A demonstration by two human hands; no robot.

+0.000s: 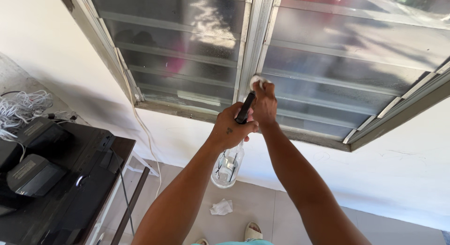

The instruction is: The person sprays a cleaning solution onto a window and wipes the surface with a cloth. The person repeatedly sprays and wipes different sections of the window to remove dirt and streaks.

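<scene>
1. Centrally, the left hand (pixel 230 128) is wrapped around the black head of a spray bottle (pixel 228 166), fingers curled tight on the trigger part; the clear body of the bottle hangs below the fist, tilted slightly, above the floor (pixel 281 212).
2. Right hand (pixel 264 104): closed on a small white cloth (pixel 256 80), which is pressed against the window frame (pixel 255 38), at the upright metal bar between the two panes. The cloth shows only above the fingers.
3. The two hands are just beside each other; the nozzle end of the bottle points up toward the cloth.
4. Window (pixel 347 52): frosted glass louvres in a metal frame, set in a white wall (pixel 42 43).
5. Floor: pale tiles, with a crumpled white tissue (pixel 221 207) lying below the bottle, and the toe of a sandal (pixel 252 231) at the lower edge.
6. Left side: a dark worktop (pixel 101 165) carrying black devices (pixel 33 174), with a tangle of white cables (pixel 21 109) behind them. A white cord (pixel 149 146) runs down the wall from the window corner.
</scene>
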